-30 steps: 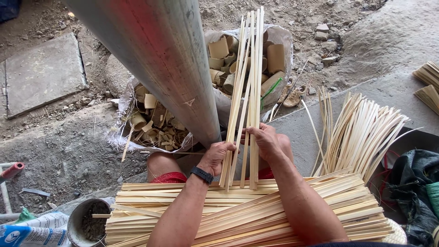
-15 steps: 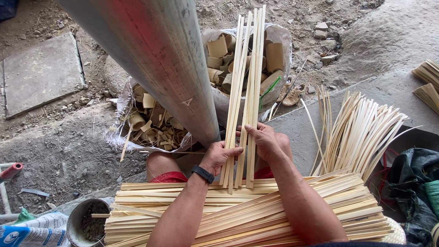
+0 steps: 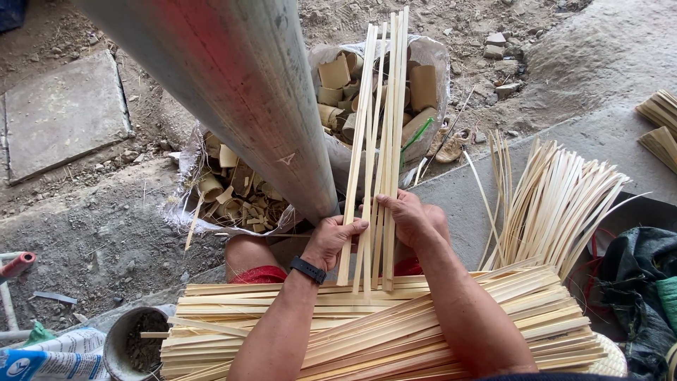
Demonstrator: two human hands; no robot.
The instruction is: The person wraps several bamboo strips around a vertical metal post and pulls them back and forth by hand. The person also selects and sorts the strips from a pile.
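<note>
A small bundle of bamboo strips (image 3: 377, 148), about six or seven as far as could be counted, was held upright between both hands, its lower ends resting on the big stack of strips (image 3: 395, 324) laid across the lap. The left hand (image 3: 331, 240) was closed around the left side of the bundle, fingers (image 3: 352, 227) wrapped over the front of it; the right hand (image 3: 412, 219) was pressed against the right side, its fingers curled on the strips, so both were gripping the same bundle. A black wristband (image 3: 307, 269) was worn on the left wrist.

How far the work had come could only be judged from how things lay: the stack on the lap was large, dozens of strips too many to count, while a second fanned heap of strips (image 3: 557, 204) was leaned at the right on the concrete floor (image 3: 458, 190). Which heap was finished and which was left could not be told.

Two sacks of cut bamboo tube pieces were seen beyond the hands, one sack (image 3: 226, 194) at the left of the grey metal pole (image 3: 233, 92) and one sack (image 3: 423, 77) behind the bundle. One pole was counted, one round container (image 3: 130, 339) at the lower left, and one stone slab (image 3: 63, 113) on the dirt ground
</note>
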